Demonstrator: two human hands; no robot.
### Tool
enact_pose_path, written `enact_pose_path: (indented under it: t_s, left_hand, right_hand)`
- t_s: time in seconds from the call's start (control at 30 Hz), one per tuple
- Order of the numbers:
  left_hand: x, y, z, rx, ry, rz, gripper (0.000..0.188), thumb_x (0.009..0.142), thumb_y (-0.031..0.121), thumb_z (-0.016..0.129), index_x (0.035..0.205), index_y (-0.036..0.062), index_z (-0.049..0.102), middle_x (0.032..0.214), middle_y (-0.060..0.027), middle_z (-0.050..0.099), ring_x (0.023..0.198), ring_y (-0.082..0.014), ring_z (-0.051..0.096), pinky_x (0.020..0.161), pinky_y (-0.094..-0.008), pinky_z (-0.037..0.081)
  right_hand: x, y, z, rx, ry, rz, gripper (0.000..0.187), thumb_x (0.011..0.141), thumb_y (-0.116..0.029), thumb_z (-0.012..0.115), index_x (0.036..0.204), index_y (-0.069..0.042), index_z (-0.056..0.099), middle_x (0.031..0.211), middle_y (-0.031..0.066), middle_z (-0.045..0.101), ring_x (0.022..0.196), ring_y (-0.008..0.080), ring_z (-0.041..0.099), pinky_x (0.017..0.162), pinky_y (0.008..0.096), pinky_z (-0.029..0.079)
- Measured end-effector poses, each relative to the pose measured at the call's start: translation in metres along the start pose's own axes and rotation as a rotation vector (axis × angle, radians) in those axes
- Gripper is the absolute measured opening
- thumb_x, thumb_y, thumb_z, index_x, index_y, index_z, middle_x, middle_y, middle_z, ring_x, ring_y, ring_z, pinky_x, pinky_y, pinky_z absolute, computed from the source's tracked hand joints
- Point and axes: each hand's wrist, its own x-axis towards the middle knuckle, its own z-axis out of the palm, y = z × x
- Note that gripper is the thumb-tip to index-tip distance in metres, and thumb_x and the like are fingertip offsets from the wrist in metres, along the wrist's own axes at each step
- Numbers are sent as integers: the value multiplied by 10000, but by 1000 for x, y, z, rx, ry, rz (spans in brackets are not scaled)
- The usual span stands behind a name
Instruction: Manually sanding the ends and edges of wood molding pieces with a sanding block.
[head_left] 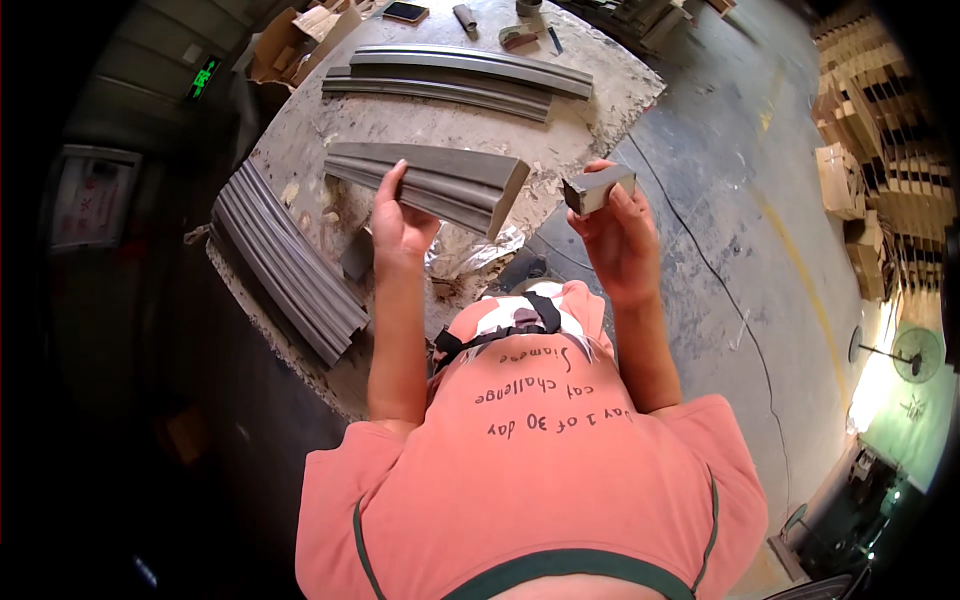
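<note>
A grey length of profiled moulding (425, 182) is gripped in my left hand (403, 225), with the thumb over its near side. It is held over the worktable (300, 135), its cut end toward the right. My right hand (622, 245) pinches a small grey rectangular block (600, 186) with a dark end, between thumb and fingers. The block is apart from the moulding, just right of its cut end. I cannot tell what the block is made of. Behind the held piece lie more grey mouldings (450, 82), side by side on the table.
Several long mouldings (285, 262) lie together along the table's left edge. A phone (405, 12) and small items sit at the far edge, near an open cardboard box (268, 55). A black cable (705, 250) crosses the floor at right, before stacked wooden pieces (900, 150).
</note>
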Motion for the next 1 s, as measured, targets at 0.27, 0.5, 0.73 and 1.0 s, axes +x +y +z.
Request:
enact_pose_path:
  t_s: [0.27, 0.5, 0.73, 1.0]
  left_hand:
    - [-53, -43, 71, -48, -123, 23, 115, 947, 165, 658, 1030, 86, 649, 1014, -74, 733, 928, -186, 714, 815, -355, 584]
    - [-64, -49, 111, -77, -109, 99, 85, 952, 183, 672, 1011, 123, 665, 877, 12, 713, 829, -123, 676, 810, -325, 532]
    - [-58, -47, 114, -66, -81, 69, 40, 948, 164, 675, 942, 125, 674, 788, 16, 705, 737, -124, 672, 707, -315, 542]
    - [-60, -35, 123, -76, -91, 47, 79, 927, 161, 704, 871, 122, 664, 695, 19, 676, 628, -129, 637, 626, -282, 528]
  right_hand:
    - [24, -23, -24, -227, -58, -288, 287, 956, -144, 619, 1200, 0, 571, 1138, 95, 615, 886, 123, 577, 732, 275, 466]
    - [47, -41, -29, -240, -47, -320, 320, 962, -132, 630, 1243, 3, 557, 1164, 84, 621, 839, 113, 566, 721, 265, 467]
    - [57, -33, -7, -227, -155, -302, 326, 948, -87, 627, 1243, -10, 510, 1054, 204, 673, 963, 276, 678, 787, 315, 518]
    - [74, 3, 16, -354, -256, -390, 309, 871, 6, 720, 1145, -10, 578, 1088, 78, 674, 973, 140, 653, 819, 275, 517]
